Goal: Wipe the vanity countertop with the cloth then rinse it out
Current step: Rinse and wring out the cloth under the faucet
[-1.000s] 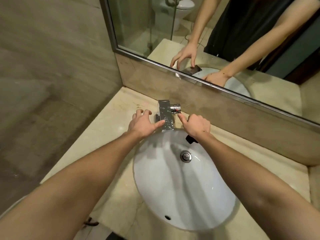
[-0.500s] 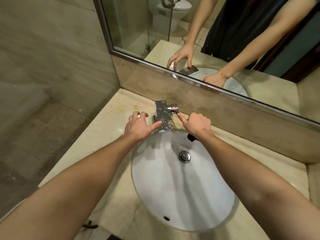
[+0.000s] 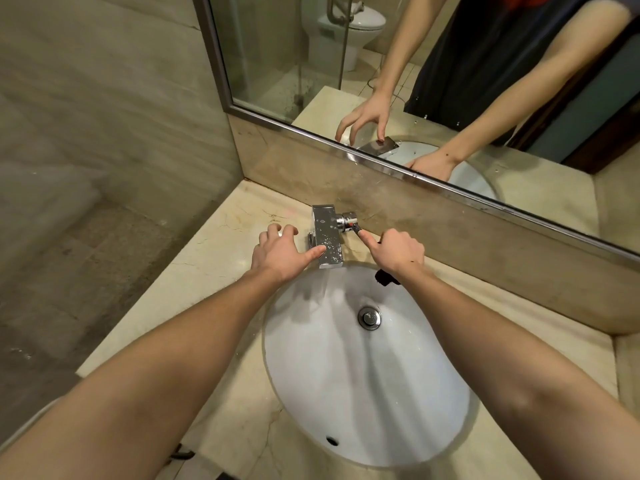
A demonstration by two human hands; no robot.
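My left hand (image 3: 280, 252) rests with spread fingers on the beige marble vanity countertop (image 3: 221, 244), its thumb touching the side of the chrome faucet spout (image 3: 327, 237). My right hand (image 3: 398, 252) has its fingers curled, and a dark cloth (image 3: 383, 277) pokes out under its wrist. The right index finger points out and touches the faucet's side handle (image 3: 349, 221). The white oval sink (image 3: 346, 375) lies below both hands, with its drain plug (image 3: 370, 317) shut. No water runs from the spout.
A mirror (image 3: 311, 64) above a stone backsplash (image 3: 450, 244) reflects my arms and a toilet. A tiled wall stands to the left. The countertop's front edge runs below the sink, and a dark object (image 3: 183, 454) sits at that edge.
Both hands keep their places at the faucet. Only the view has shifted slightly.
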